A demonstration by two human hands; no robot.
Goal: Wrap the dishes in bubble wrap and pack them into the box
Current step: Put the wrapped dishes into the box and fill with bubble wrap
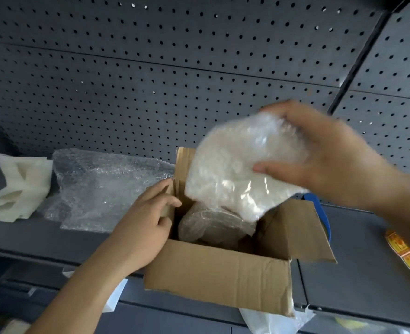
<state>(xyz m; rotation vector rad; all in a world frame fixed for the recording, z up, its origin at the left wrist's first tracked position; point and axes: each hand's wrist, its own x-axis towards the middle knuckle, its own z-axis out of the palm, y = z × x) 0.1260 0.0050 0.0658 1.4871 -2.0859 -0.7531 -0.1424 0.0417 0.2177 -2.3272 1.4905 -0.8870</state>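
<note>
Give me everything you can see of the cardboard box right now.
The cardboard box is brown corrugated board, creased, open at the top, standing on the grey shelf. Its far-left flap stands upright and its right flap splays outward. The left hand grips its left wall at the rim. One bubble-wrapped bundle lies inside. The right hand holds a second wrapped bundle over the opening; whether that one touches the box cannot be told.
</note>
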